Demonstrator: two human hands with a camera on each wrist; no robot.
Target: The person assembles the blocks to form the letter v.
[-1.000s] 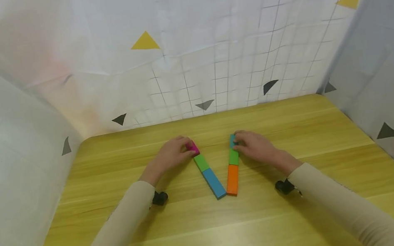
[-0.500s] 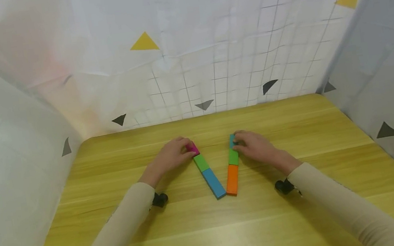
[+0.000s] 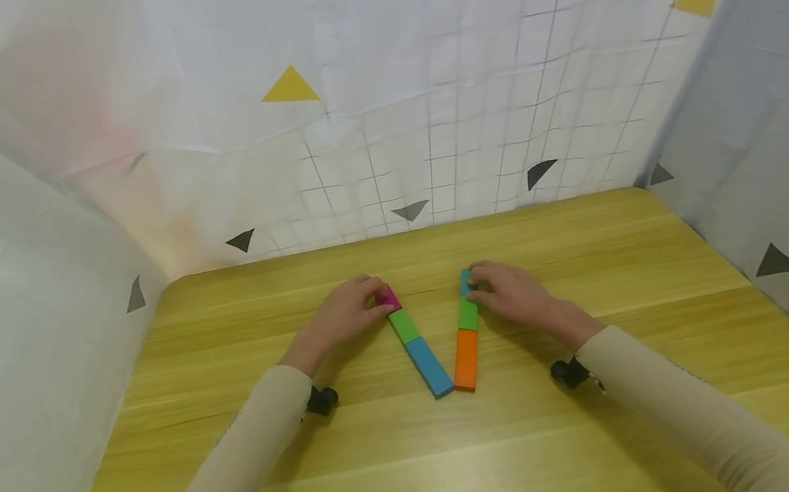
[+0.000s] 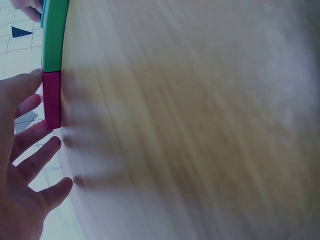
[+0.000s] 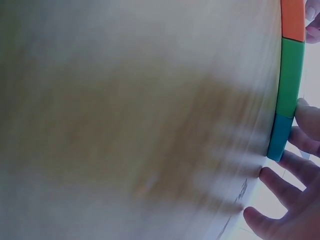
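Two rows of coloured blocks form a V on the table, their near ends close together. In the head view the left row runs from a magenta block (image 3: pixel 393 299) through a green block (image 3: pixel 403 326) to a longer blue block (image 3: pixel 430 367). My left hand (image 3: pixel 345 313) holds the magenta block at its far end between thumb and fingers. The right row has a small blue block (image 5: pixel 279 137), a green block (image 3: pixel 468 315) and an orange block (image 3: pixel 466 360). Thumb and fingers of my right hand (image 3: pixel 512 293) hold the small blue block, partly covering it.
The wooden table (image 3: pixel 426 468) is bounded by a white patterned sheet (image 3: pixel 381 147) behind and at both sides. A dark camera (image 3: pixel 322 400) sits on the left wrist, another camera (image 3: pixel 569 374) on the right.
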